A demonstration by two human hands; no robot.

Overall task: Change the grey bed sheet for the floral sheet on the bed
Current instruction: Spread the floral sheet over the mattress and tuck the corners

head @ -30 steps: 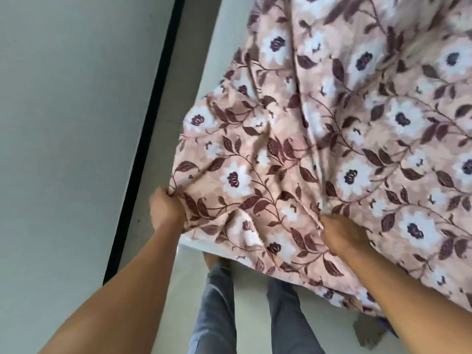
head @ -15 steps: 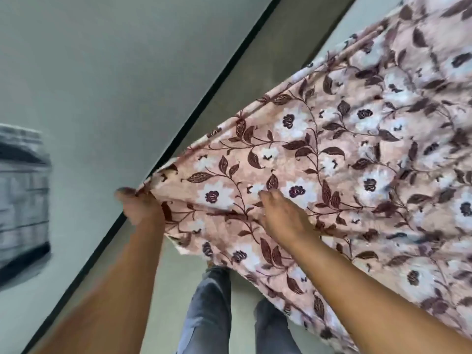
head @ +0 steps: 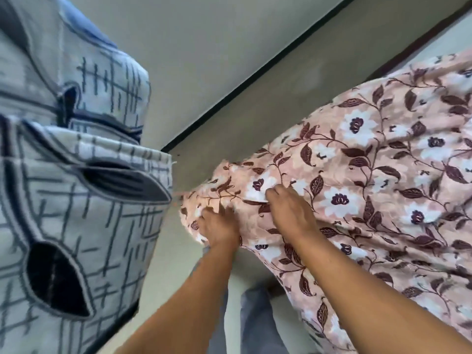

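Floral sheet (head: 370, 187) covers the bed, which is hidden beneath it, and is bunched at the near corner. Left hand (head: 219, 227): fingers clenched on the bunch. Right hand (head: 290, 213): fingers curled into a fold just beside. Risk: an uneven pull could slip the corner off and leave wrinkles.

Pink floral sheet (head: 357, 190), white flowers, maroon leaves, spread out, near corner bunched, seemingly overhanging an edge

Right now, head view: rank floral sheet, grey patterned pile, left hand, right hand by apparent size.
1. floral sheet and grey patterned pile: similar spread; the pile sits nearer the camera, so unranked.
2. right hand and left hand: look alike.
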